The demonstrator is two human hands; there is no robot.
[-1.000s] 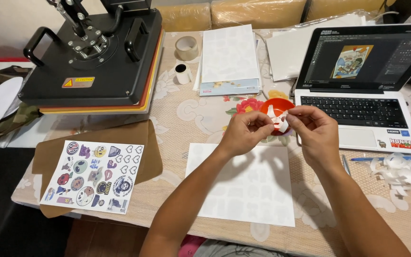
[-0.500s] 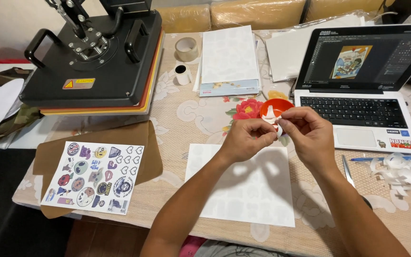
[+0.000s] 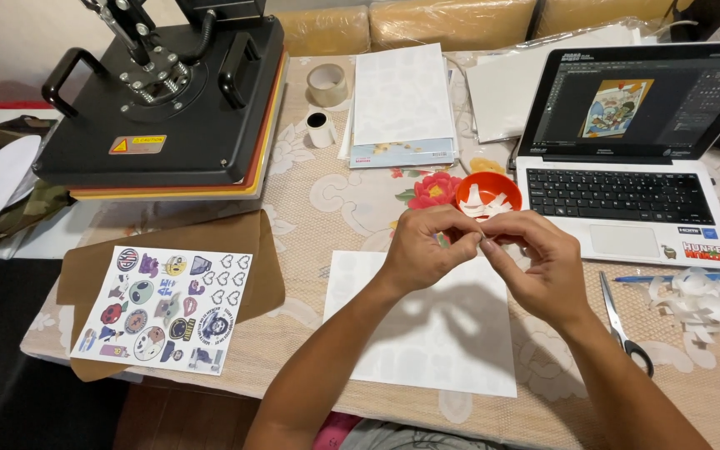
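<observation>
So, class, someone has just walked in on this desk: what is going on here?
A person's left hand and right hand meet above a white sheet, pinching something too small to identify. Just beyond them sits an orange bowl of white scraps. A sticker sheet lies on brown paper at the left, before a black heat press. An open laptop, scissors and paper offcuts lie at the right.

Item pinched between left hand (image 3: 427, 250) and right hand (image 3: 543, 267): hidden by fingers. Heat press (image 3: 164, 96): cropped at top edge.
</observation>
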